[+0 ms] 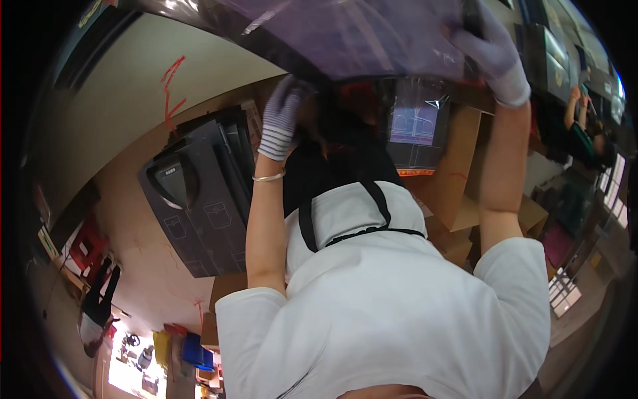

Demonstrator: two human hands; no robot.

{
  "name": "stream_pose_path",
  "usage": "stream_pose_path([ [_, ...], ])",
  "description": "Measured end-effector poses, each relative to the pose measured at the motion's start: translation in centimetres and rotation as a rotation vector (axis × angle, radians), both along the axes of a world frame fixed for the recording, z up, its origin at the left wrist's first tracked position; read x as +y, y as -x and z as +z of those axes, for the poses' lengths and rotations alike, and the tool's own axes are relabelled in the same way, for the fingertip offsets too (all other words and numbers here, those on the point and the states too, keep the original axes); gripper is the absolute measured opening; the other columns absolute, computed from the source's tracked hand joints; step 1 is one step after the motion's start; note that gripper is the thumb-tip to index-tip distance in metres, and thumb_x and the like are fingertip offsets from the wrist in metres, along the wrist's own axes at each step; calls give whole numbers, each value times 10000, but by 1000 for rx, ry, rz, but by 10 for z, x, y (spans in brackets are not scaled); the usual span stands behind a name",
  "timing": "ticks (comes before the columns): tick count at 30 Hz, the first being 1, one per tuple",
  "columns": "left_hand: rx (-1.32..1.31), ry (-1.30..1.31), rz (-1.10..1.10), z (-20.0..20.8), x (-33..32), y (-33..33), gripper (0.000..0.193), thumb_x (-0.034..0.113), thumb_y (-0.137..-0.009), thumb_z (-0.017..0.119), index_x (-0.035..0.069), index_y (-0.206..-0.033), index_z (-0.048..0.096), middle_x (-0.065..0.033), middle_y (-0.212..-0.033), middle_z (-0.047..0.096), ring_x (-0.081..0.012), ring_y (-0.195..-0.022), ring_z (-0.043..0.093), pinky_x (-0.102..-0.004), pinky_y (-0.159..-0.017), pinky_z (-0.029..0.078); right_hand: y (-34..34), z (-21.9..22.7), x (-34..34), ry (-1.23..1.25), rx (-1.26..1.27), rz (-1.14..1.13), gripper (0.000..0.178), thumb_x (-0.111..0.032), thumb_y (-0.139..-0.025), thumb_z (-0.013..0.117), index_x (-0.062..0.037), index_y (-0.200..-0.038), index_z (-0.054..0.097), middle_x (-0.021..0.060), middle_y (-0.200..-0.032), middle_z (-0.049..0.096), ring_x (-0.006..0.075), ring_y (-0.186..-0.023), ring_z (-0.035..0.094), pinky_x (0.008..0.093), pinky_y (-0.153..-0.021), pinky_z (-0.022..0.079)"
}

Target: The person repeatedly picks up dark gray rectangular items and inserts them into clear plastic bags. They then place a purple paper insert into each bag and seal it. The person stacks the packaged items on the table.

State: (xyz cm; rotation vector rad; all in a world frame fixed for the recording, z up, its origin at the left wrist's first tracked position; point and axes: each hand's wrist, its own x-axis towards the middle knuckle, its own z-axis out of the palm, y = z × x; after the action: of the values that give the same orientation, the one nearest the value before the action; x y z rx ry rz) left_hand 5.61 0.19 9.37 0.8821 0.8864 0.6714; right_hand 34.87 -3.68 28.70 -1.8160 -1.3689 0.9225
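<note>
A large flat purple sheet-like pack in shiny clear plastic (379, 36), with a dark border, spans the top of the view. My right hand (495, 63), in a pale knit glove, grips its right side with the thumb over the plastic. My left hand (281, 120), in a striped glove, has its fingers bent at the pack's dark lower edge; the fingertips are partly lost in shadow. Left of my left forearm stand several dark grey flat panels (199, 206) with printed pocket outlines. A plastic-covered dark pack with a purple picture (413, 123) lies below the large pack.
Open cardboard boxes (458, 169) stand beside my right forearm. A pale surface with a red mark (219, 60) stretches across the upper left. People are at the far left (98, 312) and far right (585, 136). Blue bins (194, 351) show at the lower left.
</note>
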Motion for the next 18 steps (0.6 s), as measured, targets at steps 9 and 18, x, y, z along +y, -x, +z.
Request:
stream_pose_path([
  [9, 103, -89, -494, -11, -20, 9, 266, 99, -901, 427, -36, -1105, 531, -110, -1010, 603, -173, -966, 572, -258, -868, 431, -137, -17, -341, 417, -287, -345, 283, 9, -798, 460, 0, -1055, 579, -12, -865, 571, 72, -782, 495, 221, -713, 429],
  [18, 201, -164, -177, 16, -27, 75, 198, 76, -889, 471, -27, -1021, 578, -86, -953, 625, -156, -894, 595, -263, -809, 466, 14, -273, -321, 583, -698, -376, 506, -27, -777, 467, -192, -1254, 445, 125, -1143, 550, 339, -990, 538, 397, -856, 431],
])
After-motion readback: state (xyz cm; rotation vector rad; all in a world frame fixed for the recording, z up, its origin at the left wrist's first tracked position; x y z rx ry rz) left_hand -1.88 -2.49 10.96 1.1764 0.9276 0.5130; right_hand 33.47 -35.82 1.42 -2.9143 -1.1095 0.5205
